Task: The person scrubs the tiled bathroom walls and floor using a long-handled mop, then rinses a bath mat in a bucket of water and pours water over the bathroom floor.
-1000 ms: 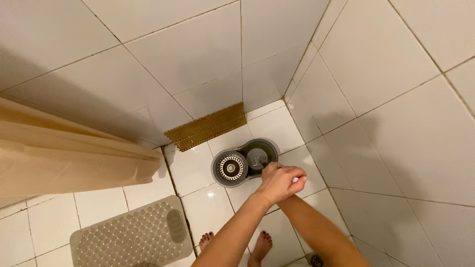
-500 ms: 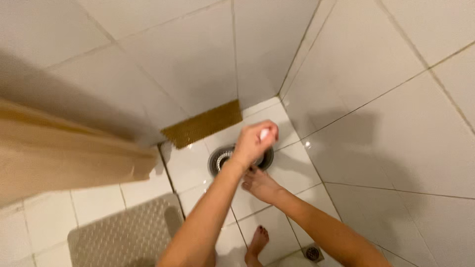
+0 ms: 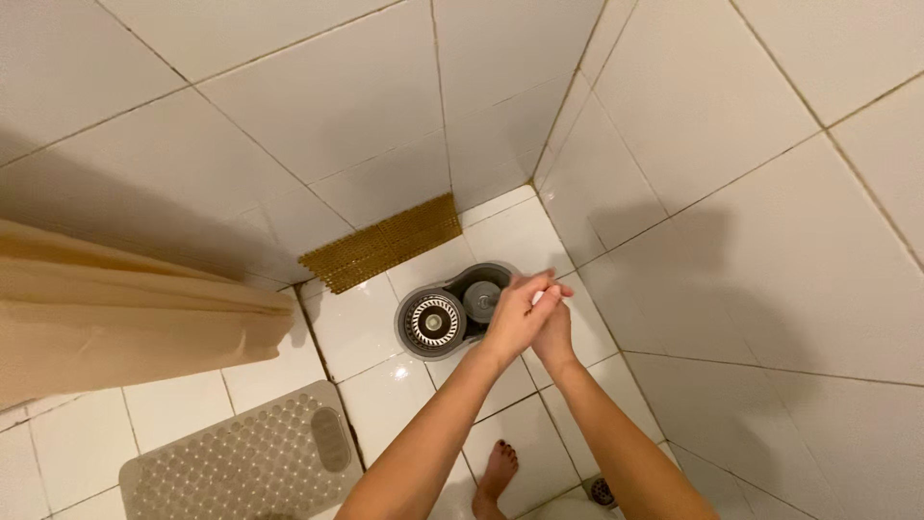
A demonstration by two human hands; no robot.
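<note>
Head view shows the left hand (image 3: 515,323) and right hand (image 3: 554,325) pressed together again above the grey spin-mop bucket (image 3: 450,310); half a second ago the left was raised alone. Fingers curl around something pale (too hidden to name). Around them: a gold drain grate (image 3: 383,243), beige curtain (image 3: 115,313), grey studded bath mat (image 3: 241,462), one bare foot (image 3: 496,469).

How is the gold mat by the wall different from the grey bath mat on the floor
The gold mat is a small ribbed strip tucked against the wall in the corner; the grey bath mat is larger, rounded and covered in bumps, lying out on the floor nearer the curtain. Both lie flat on white floor tiles.
</note>
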